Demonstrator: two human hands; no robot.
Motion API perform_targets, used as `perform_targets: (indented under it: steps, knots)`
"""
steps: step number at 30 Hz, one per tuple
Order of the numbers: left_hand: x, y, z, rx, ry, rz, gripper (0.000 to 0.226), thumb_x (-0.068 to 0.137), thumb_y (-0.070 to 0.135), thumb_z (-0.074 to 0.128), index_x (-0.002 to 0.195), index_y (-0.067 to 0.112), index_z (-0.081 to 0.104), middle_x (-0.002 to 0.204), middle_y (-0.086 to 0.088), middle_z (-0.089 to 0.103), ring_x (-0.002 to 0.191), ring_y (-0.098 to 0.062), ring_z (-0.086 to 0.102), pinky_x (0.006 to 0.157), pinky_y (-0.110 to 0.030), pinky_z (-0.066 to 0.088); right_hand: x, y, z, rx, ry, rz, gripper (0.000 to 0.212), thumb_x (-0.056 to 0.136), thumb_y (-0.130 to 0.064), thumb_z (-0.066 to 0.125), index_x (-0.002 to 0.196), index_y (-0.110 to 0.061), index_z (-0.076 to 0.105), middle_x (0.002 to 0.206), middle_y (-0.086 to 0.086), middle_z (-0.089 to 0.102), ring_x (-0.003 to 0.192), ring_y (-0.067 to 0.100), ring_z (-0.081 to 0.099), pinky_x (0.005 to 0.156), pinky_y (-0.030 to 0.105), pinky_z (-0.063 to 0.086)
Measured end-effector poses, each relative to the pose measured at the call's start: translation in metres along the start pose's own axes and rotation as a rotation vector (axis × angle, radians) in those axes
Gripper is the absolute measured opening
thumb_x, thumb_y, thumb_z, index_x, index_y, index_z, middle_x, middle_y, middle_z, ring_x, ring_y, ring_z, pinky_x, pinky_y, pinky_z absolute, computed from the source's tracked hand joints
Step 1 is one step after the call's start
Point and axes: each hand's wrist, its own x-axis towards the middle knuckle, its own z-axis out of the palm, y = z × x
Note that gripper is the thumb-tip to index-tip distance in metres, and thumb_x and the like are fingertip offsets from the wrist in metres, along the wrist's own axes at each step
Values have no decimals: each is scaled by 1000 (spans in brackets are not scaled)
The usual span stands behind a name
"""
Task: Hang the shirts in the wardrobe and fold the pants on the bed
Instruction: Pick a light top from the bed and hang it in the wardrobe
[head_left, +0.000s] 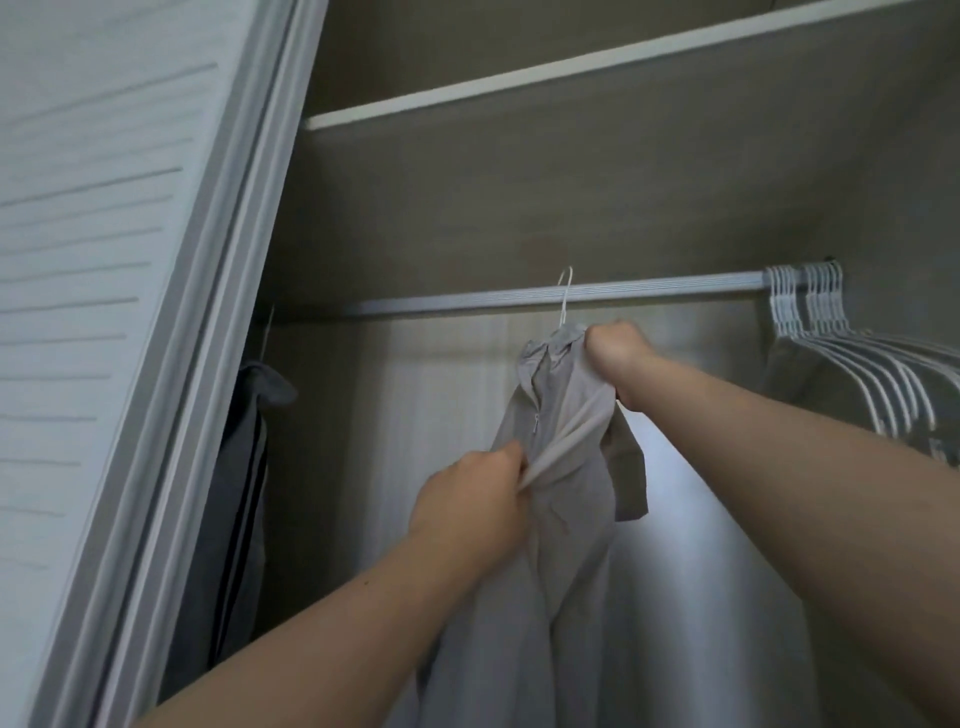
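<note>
left hand (470, 499): nearest you, you are bunching a fold of the shirt's front in curled fingers, just below the zip.
right hand (615, 358): you are reaching higher and gripping the shirt at its collar and shoulder, fist closed round the cloth.
shirt (571, 519): pale beige, hanging between your hands inside the wardrobe, below the rail, its lower part dropping out of view.
hanger (565, 296): white wire hook is sticking up from the collar and crossing the rail; can't tell if it is seated.
rail (649, 293): running across under the shelf (519, 78).
spare hangers (810, 312): white, crowding the rail's right end.
grey garment (239, 493): dark-striped, hanging at the far left beside the sliding door (104, 260).
</note>
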Motion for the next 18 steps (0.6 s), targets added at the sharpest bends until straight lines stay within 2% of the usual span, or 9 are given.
perform_targets:
  steps: [2, 5, 9, 11, 13, 15, 18]
  knots:
    - [3, -8, 5, 18, -14, -2, 11, 95, 29, 52, 104, 22, 52, 105, -8, 65, 97, -35, 62, 76, -39, 50, 9, 12, 9, 55, -11, 8, 11, 100, -6, 40, 106, -5, 49, 90, 13, 51, 79, 25, 51, 61, 26, 37]
    - [0, -19, 14, 65, -61, -12, 12, 96, 30, 52, 105, 23, 52, 107, -8, 65, 98, -36, 62, 76, -39, 49, 12, 26, 24, 67, -60, 8, 9, 98, -7, 42, 102, -4, 50, 76, 9, 45, 64, 22, 45, 54, 27, 31]
    - [-6, -35, 15, 115, -98, -36, 12, 96, 31, 52, 105, 23, 53, 108, -9, 64, 98, -36, 63, 74, -37, 47, 8, 41, 38, 78, -140, -13, 19, 99, -12, 45, 83, -6, 52, 82, 14, 50, 75, 25, 50, 67, 32, 36]
    - [-11, -42, 11, 148, -98, -50, 11, 95, 30, 51, 103, 23, 52, 108, -9, 64, 99, -36, 62, 72, -35, 42, 1, 43, 39, 29, -180, -69, 17, 98, -14, 48, 84, -7, 55, 85, 15, 53, 79, 25, 52, 69, 34, 38]
    - [-16, -50, 6, 174, -115, -60, 8, 95, 29, 51, 101, 23, 50, 106, -9, 63, 98, -36, 62, 71, -35, 42, -11, 43, 40, -88, -229, -125, 14, 94, -16, 51, 85, -7, 57, 84, 16, 56, 74, 28, 56, 65, 38, 47]
    - [-23, -57, 0, 199, -145, -64, 8, 95, 29, 50, 98, 22, 49, 104, -9, 62, 95, -37, 62, 71, -37, 45, -26, 40, 41, -179, -282, -117, 13, 93, -18, 52, 95, -6, 54, 85, 19, 62, 64, 35, 65, 57, 44, 59]
    - [-34, -66, -8, 245, -169, -58, 13, 97, 32, 50, 97, 20, 46, 102, -10, 62, 95, -38, 61, 71, -38, 47, -48, 34, 40, -288, -319, -105, 27, 93, -22, 53, 110, -4, 44, 85, 26, 67, 51, 37, 69, 43, 45, 57]
